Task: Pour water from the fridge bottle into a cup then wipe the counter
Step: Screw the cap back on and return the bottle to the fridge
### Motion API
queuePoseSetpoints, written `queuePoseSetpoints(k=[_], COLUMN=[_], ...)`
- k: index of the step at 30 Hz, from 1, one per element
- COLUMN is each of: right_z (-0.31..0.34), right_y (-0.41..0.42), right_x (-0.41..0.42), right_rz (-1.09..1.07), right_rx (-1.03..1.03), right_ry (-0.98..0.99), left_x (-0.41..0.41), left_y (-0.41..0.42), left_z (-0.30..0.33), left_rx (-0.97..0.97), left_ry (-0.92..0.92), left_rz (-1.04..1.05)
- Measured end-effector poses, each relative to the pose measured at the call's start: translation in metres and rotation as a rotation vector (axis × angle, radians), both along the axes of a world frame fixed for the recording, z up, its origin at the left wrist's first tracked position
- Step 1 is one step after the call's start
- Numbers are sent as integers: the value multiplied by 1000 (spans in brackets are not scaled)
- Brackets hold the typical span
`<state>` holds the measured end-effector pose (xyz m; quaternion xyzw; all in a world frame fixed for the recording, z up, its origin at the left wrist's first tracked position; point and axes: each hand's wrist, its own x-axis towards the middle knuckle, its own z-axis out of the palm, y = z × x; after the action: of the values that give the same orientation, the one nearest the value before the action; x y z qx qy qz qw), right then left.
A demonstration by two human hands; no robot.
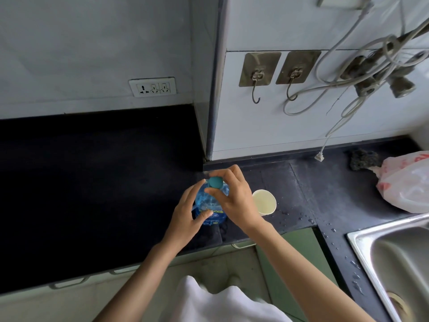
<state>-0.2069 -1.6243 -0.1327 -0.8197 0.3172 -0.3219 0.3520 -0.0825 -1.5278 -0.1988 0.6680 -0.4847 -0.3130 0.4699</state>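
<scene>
Head view, looking down: a blue plastic water bottle (210, 205) stands on the dark counter (92, 182), just left of a paper cup (264, 202); left hand (188, 217) wraps its body, right hand (232, 196) pinches the teal cap (214, 182); probably thin-walled, squeezable, best held mid-body

The bottle (210, 205) stands on the table (92, 182) between both hands; the cup (264, 202) sits just right of the right hand (234, 198), the sink (394, 252) farther right.
</scene>
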Motion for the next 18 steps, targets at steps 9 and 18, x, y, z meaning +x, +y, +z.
queuePoseSetpoints(k=[9,18], right_z=[14,13], right_y=[-15,-30], right_x=[-12,-18], right_rz=[290,379], right_rx=[216,53], right_ry=[28,122], left_x=[5,4], left_y=[0,1], left_z=[4,3], left_rx=[23,-17], left_ry=[64,16], left_rz=[-43,-44])
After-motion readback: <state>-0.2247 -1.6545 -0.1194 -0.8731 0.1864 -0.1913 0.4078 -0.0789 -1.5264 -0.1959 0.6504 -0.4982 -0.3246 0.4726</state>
